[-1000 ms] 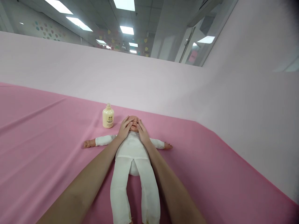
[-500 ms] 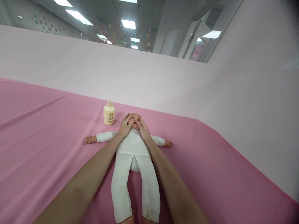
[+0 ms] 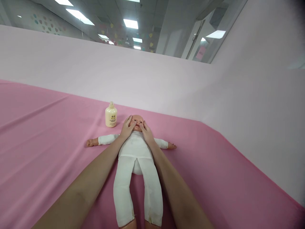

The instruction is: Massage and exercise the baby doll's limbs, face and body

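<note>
1. While it lies on its back with arms spread wide, the plastic baby doll in a white cloth suit (image 3: 135, 152) rests in the middle of the pink cloth-covered counter (image 3: 43, 133), its head pointing away from the person.
2. Cupping the doll's cheek on its own side, the left hand (image 3: 127, 128) is open, fingers laid flat against the face and gripping nothing.
3. On the other cheek the right hand (image 3: 145, 132) is open too, its fingers resting against the doll's face.
4. Both bare forearms run along either side of the doll's body.
5. Just beside the doll's head, to its left, a small cream plastic bottle with a printed label (image 3: 111, 115) stands upright.
6. Behind the counter rises a pale pink backdrop wall (image 3: 152, 79).
</note>
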Tool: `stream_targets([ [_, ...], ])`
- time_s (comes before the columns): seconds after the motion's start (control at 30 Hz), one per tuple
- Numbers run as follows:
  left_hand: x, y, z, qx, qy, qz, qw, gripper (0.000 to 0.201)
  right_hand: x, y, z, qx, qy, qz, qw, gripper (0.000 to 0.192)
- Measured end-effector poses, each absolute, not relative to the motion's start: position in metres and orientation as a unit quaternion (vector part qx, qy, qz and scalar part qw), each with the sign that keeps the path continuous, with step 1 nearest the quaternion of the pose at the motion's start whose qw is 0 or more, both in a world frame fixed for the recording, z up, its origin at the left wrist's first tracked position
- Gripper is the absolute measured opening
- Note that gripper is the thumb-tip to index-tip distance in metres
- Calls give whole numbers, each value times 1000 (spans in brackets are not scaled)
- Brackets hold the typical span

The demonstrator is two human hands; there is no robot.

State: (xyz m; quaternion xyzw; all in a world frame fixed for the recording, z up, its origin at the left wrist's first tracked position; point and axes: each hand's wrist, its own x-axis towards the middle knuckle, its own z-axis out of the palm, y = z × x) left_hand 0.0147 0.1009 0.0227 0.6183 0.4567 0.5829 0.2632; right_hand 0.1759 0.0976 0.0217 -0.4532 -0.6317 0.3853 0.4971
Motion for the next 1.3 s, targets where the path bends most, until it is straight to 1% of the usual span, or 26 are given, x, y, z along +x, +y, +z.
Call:
stream_targets([
  [0.1, 15, 101, 22, 624, 447, 586, 261, 52, 176, 97, 22, -424, -647, 385, 504, 106],
  [0.2, 15, 102, 21, 639, 428, 589, 247, 39, 175, 96, 25, -376, -680, 376, 506, 94],
  [0.27, 14, 102, 21, 643, 424, 590, 242, 37, 175, 94, 27, -369, -688, 372, 502, 90],
  [0.33, 14, 101, 21, 641, 425, 589, 246, 40, 174, 94, 28, -376, -685, 372, 501, 92],
  [0.43, 13, 99, 23, 632, 433, 587, 262, 51, 175, 95, 26, -392, -672, 372, 506, 99],
  [0.57, 13, 100, 23, 618, 444, 584, 282, 62, 175, 96, 23, -455, -635, 382, 495, 108],
  [0.63, 13, 101, 22, 621, 441, 585, 278, 61, 175, 96, 23, -465, -627, 386, 491, 108],
  [0.8, 13, 104, 20, 648, 424, 589, 229, 48, 176, 93, 27, -371, -676, 387, 505, 93],
  [0.87, 14, 103, 20, 648, 428, 588, 223, 46, 176, 93, 29, -359, -681, 391, 505, 90],
  [0.93, 14, 102, 21, 642, 434, 588, 232, 48, 177, 94, 28, -372, -674, 394, 503, 93],
  [1.1, 14, 101, 23, 619, 444, 585, 278, 64, 178, 96, 24, -452, -629, 393, 494, 105],
  [1.2, 14, 102, 22, 627, 440, 583, 271, 61, 178, 96, 23, -455, -628, 395, 493, 106],
  [1.3, 14, 102, 22, 646, 429, 580, 249, 53, 177, 94, 26, -409, -662, 381, 499, 100],
])
